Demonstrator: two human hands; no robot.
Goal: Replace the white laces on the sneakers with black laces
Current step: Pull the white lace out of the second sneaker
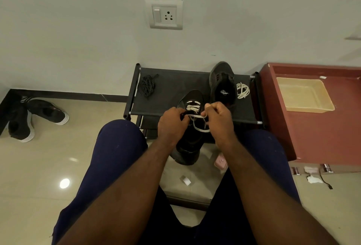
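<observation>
Head view: we're mid-way through unlacing, roughly.

Status as we read it:
- Far sneaker (221, 84) sits at the back right of the rack (172, 86), no lace visible in it. A loose white lace bundle (242, 90) lies just beside it at the rack's right edge, so we judge that one stripped.
- Near sneaker (190, 127) hangs over the rack's front edge, toe on the fabric, heel toward us. Its white lace (193, 107) is threaded through the toe-end rows only; the rows nearer us look cleared, though the hands hide part of them.
- Left hand (172, 125) is closed against the shoe's near-left side, fingers curled; we can't tell if it's pinching lace or just bracing the upper.
- Right hand (218, 119) is closed on a loose run of the white lace, which droops in a loop between the two hands. Hands close together, not touching.
- Black laces (148, 85) lie bunched at the rack's back left corner, well apart from both shoes and not threaded into either.

Left to do, by our estimate: finish pulling the last white rows, then thread black into both shoes. No relacing is visible yet.
</observation>
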